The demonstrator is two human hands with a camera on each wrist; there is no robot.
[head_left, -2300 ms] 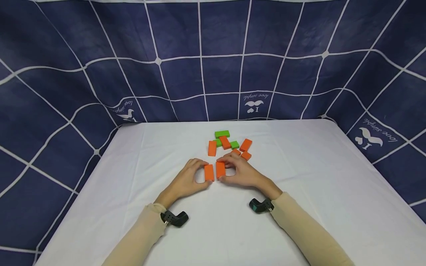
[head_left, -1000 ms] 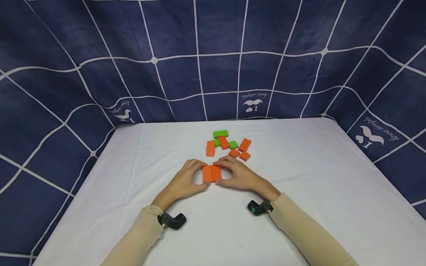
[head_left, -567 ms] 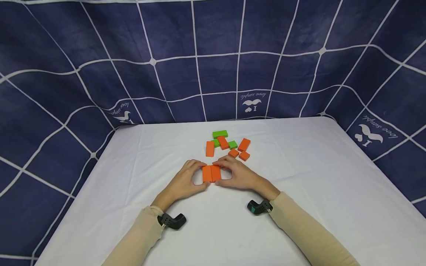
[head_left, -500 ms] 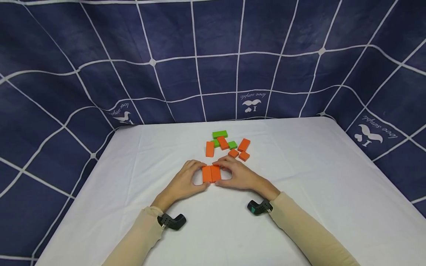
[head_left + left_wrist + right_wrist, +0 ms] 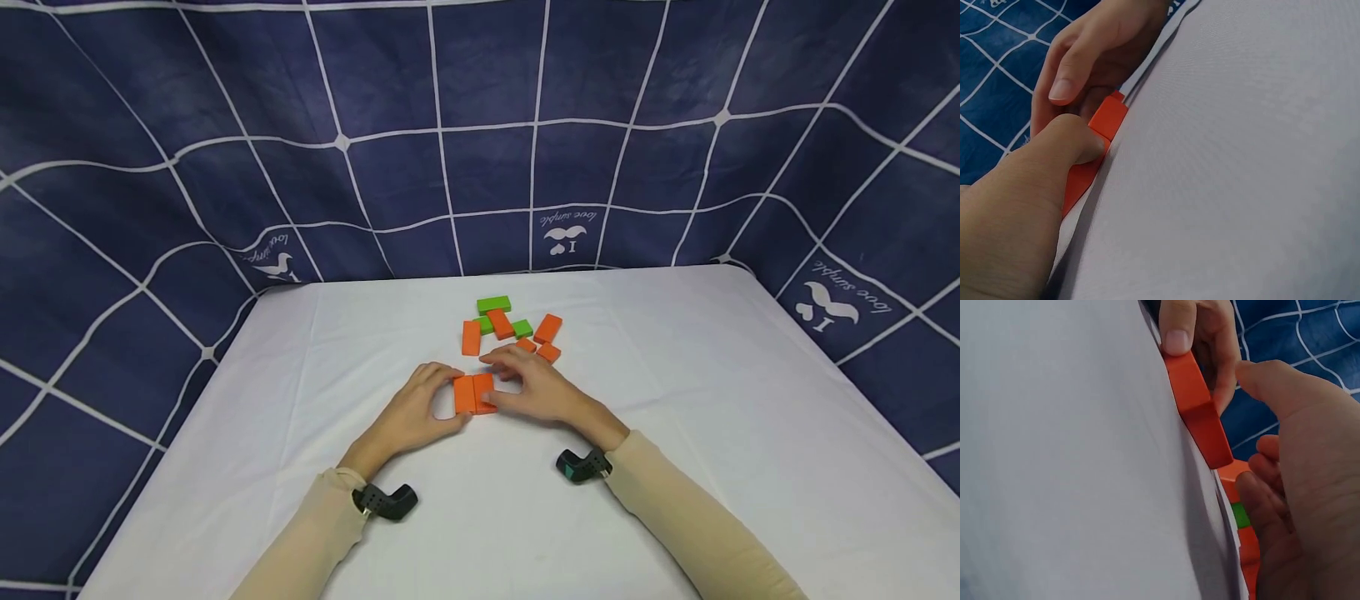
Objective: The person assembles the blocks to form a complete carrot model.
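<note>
Two flat orange blocks lie side by side on the white tabletop in the head view, their long edges together. My left hand (image 5: 416,408) pinches the left orange block (image 5: 463,396) between thumb and fingers at its near and far ends. My right hand (image 5: 536,390) is spread beside the right orange block (image 5: 482,383), its thumb overlapping that block in the head view. In the right wrist view, the right thumb (image 5: 1266,381) and fingers stand apart with nothing between them. The left thumb (image 5: 1088,147) presses on its block's end in the left wrist view.
Beyond the hands lie several loose blocks: a long green block (image 5: 493,305), an orange block (image 5: 471,338), a tilted orange block (image 5: 500,323), a small green block (image 5: 522,329) and a small orange block (image 5: 549,354). A dark blue checked cloth (image 5: 480,167) hangs behind the white table (image 5: 360,333).
The two orange blocks were apart at first and were brought together. My right hand has since let go of its block, its fingers and thumb lifting away. The left hand keeps its grip.
</note>
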